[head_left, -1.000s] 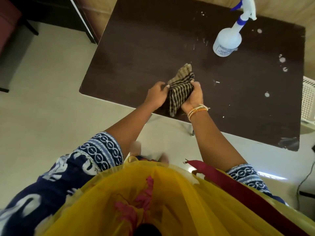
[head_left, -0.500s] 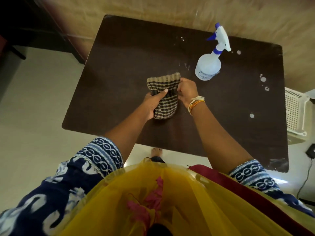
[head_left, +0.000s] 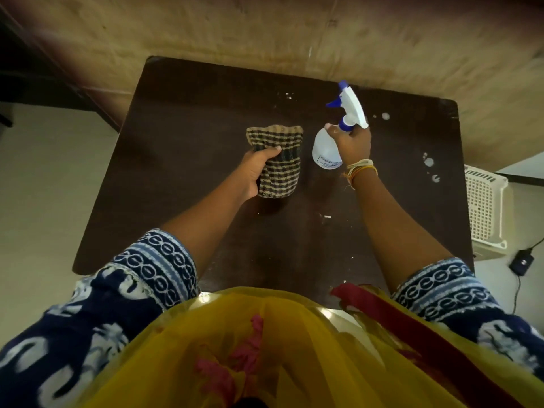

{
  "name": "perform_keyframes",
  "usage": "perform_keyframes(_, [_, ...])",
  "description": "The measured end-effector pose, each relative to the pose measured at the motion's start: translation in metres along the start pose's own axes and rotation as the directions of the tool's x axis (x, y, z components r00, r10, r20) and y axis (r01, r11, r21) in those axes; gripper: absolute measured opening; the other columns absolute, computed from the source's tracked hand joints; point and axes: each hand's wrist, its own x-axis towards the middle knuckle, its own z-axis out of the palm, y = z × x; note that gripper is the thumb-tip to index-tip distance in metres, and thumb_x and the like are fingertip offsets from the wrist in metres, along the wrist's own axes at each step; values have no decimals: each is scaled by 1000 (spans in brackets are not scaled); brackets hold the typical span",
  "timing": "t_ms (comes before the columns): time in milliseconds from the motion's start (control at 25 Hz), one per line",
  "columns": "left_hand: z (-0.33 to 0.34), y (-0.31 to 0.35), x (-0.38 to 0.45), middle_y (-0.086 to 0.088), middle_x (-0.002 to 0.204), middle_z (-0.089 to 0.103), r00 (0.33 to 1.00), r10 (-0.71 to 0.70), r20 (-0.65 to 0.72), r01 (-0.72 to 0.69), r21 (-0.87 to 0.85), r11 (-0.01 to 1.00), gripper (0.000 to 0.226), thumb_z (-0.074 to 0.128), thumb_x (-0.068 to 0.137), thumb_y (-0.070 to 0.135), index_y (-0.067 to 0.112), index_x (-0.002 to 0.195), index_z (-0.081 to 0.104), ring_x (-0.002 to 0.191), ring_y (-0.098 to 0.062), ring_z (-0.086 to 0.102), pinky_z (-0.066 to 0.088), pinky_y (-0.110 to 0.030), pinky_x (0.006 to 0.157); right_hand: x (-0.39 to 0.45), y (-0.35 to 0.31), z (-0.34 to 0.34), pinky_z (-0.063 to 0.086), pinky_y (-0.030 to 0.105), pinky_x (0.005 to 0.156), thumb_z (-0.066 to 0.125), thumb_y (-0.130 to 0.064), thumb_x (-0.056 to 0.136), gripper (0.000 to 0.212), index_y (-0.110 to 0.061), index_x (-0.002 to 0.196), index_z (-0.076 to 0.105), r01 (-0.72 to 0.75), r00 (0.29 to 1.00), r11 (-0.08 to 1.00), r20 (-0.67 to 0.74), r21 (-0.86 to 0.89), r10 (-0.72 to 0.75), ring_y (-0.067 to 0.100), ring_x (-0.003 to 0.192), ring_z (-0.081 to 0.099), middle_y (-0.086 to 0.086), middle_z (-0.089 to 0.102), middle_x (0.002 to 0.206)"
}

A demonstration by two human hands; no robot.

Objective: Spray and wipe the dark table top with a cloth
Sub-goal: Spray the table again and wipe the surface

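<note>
Left hand [head_left: 254,172] pinches folded brown-and-cream checked cloth [head_left: 276,160], frame centre, flat on dark brown tabletop [head_left: 182,160], likely staged for wiping. Right hand [head_left: 353,144], grip clenched round neck of translucent white spray bottle with blue trigger [head_left: 338,134], just right of cloth; probably about to spray.

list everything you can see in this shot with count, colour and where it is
table top: one, dark brown, centre, flecked with white spots
cloth: one, checked dark and tan, folded, on the table left of the bottle
spray bottle: one, translucent white with blue and white trigger head, upright on the table, right of centre
basket: one, white plastic lattice, on the floor off the table's right edge
small black device with cable: one, on the floor at far right
left hand: one, holds the cloth's left edge
right hand: one, bangles at the wrist, fingers round the bottle's neck
</note>
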Motion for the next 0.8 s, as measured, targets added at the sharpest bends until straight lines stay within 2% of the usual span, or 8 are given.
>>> perform_keyframes(160, [10,12,7,-14,115,71,996,20,82,-9,-132,991,57,66,85,53,11,124,64,106,-32,69,54,-49,91,26,-12,-5,48,19,75,69,-32,87,51,-7,129,58,116,979,993,166,5,-115,16,86,62,7,64,97])
perform_keyframes(240, [14,18,10,-14,116,71,995,37,87,-22,-174,985,57,62,87,55,11,123,65,106,-31,69,54,-48,92,27,-23,-8,49,22,62,65,-30,92,41,-8,126,60,171,948,985,266,33,-174,14,59,59,7,63,71])
perform_keyframes(320, [17,23,13,-15,117,70,995,57,77,-40,-207,977,52,60,90,52,12,121,65,106,-31,69,54,-45,90,23,-36,-13,48,28,53,62,-38,91,33,-14,114,65,181,904,983,393,-3,-166,16,44,55,1,61,53])
perform_keyframes(360, [20,25,14,-15,117,70,995,68,70,-51,-227,972,48,60,91,50,12,120,65,106,-30,69,55,-44,89,20,-41,-15,48,29,50,61,-40,92,29,-19,110,65,170,869,985,476,-35,-133,18,42,56,0,64,57])
perform_keyframes(440, [22,26,18,-16,118,70,995,82,51,-64,-280,958,46,60,92,46,11,121,65,107,-32,68,54,-44,88,13,-47,-19,50,31,46,58,-34,96,24,-26,118,60,150,772,986,632,-70,-73,21,43,56,4,71,83])
perform_keyframes(520, [24,27,21,-17,123,67,995,86,54,-63,-333,941,50,59,93,45,10,128,61,110,-36,66,55,-49,88,8,-45,-18,50,29,45,55,-29,99,31,-21,129,54,108,699,991,714,-77,-21,19,46,55,13,72,101])
perform_keyframes(640, [26,25,25,-19,128,64,990,108,90,-64,-397,916,52,56,94,46,11,133,57,115,-38,63,54,-53,89,8,-35,-15,48,27,45,54,-30,99,37,-17,133,53,111,683,989,731,-99,-4,17,47,52,21,72,101])
perform_keyframes(800, [27,24,27,-17,125,65,994,107,31,-85,-408,909,44,55,96,44,12,126,60,114,-36,63,49,-54,97,10,-28,-11,45,26,48,53,-34,99,37,-12,130,55,90,695,988,718,-127,30,9,42,48,17,69,85])
